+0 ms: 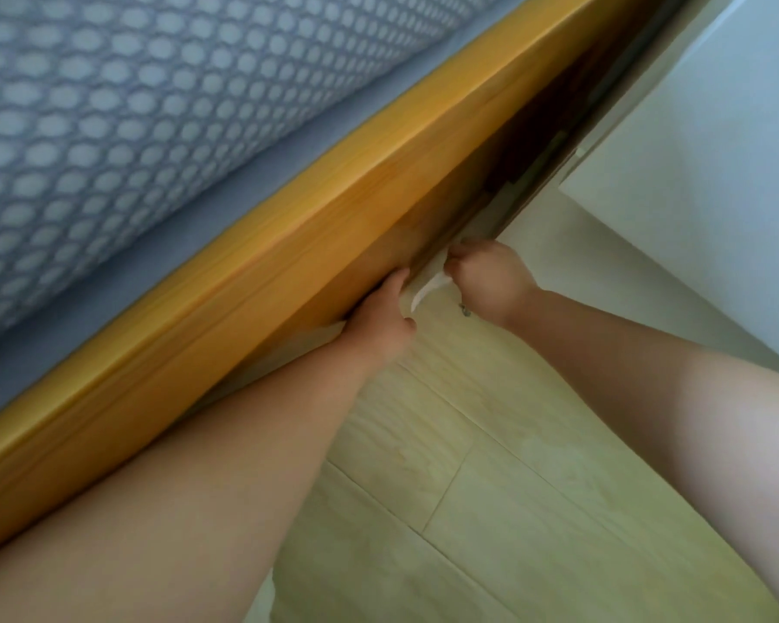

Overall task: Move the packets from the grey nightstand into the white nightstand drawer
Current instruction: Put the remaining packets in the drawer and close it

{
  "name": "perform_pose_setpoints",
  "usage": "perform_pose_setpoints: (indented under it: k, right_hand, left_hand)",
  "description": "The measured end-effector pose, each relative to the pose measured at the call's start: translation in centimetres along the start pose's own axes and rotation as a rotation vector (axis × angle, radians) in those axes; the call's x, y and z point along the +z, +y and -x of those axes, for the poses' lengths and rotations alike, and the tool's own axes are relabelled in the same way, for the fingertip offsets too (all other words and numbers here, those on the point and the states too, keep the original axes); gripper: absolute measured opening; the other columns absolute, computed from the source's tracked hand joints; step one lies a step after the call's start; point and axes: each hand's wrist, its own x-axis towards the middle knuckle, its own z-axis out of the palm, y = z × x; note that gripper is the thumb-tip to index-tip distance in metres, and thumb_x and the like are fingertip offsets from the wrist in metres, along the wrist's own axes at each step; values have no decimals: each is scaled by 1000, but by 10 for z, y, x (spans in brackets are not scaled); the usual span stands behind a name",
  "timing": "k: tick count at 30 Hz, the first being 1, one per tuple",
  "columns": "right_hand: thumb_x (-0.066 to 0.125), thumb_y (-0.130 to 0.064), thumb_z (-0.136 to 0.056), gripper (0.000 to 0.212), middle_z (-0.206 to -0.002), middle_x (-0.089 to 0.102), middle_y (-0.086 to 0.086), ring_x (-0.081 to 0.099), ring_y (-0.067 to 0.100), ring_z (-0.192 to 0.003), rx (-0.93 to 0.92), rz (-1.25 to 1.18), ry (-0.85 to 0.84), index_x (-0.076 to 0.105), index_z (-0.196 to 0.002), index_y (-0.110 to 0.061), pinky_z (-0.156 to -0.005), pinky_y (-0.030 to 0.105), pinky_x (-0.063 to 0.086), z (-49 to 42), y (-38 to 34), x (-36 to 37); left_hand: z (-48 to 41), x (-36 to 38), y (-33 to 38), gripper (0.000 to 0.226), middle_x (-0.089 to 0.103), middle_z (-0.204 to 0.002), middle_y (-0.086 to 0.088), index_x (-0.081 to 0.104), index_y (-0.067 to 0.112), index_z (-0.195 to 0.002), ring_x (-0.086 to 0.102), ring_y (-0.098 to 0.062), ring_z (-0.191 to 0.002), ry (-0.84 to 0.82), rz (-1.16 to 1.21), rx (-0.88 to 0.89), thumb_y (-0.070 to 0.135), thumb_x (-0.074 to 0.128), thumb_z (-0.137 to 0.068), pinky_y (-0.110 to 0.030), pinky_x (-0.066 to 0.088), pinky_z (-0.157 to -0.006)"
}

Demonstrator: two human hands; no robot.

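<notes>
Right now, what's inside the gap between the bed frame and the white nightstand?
The gap is dark, brown board edges showing. At its near end the right hand grips a white strip; the left hand rests against the bed frame. Deeper down is shadowed.

just the one head cam, tilted steeply down, close over the bed frame edge and floor.

Two bare hands are counted: the left hand and the right hand. One thin white curled strip, too blurred to be identified, is seen. One orange wooden bed rail, one grey-blue honeycomb-patterned mattress and one white flat-panelled nightstand are counted.
</notes>
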Motion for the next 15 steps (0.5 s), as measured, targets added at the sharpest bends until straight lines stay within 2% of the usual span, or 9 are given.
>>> perform_pose_setpoints:
  k: [4,7,9,13,15]
  right_hand:
    - [49,10,-75,34,-101,65,15,57,33,-96,-20,-133,61,68,-102,0,-76,42,50,14,-14,-12]
    - [53,7,-75,35,-102,65,11,59,31,-96,68,-210,63,68,-105,-6,-79,41,50,26,-20,-34]
    - [54,8,-76,38,-105,65,8,59,28,-99,96,-233,58,67,-107,-8,-81,40,48,38,-20,-51]
    - [52,9,-75,35,-103,66,10,61,31,-94,118,-283,146,67,-102,-7,-75,38,48,76,-14,-91]
    - [51,7,-77,32,-103,65,11,61,32,-92,154,-276,184,66,-102,-7,-72,38,49,92,-11,-111]
  left_hand:
    - [2,-7,13,71,39,-149,-3,25,23,-150,42,-25,-132,-25,-108,-70,17,60,-89,-33,39,-103]
    - [14,-14,32,47,60,-125,-5,54,15,-130,57,-25,-112,-15,-69,-92,17,64,-84,-29,45,-82]
    - [27,-19,45,31,66,-115,-11,64,9,-115,61,-28,-104,-3,-76,-60,8,62,-85,-29,45,-77]
    - [63,-23,76,16,68,-102,-15,68,6,-100,63,-29,-101,11,-72,-31,9,68,-84,-32,46,-79]
    - [79,-23,94,3,65,-86,-8,66,11,-86,63,-25,-89,-8,-68,-2,11,68,-85,-28,44,-70]
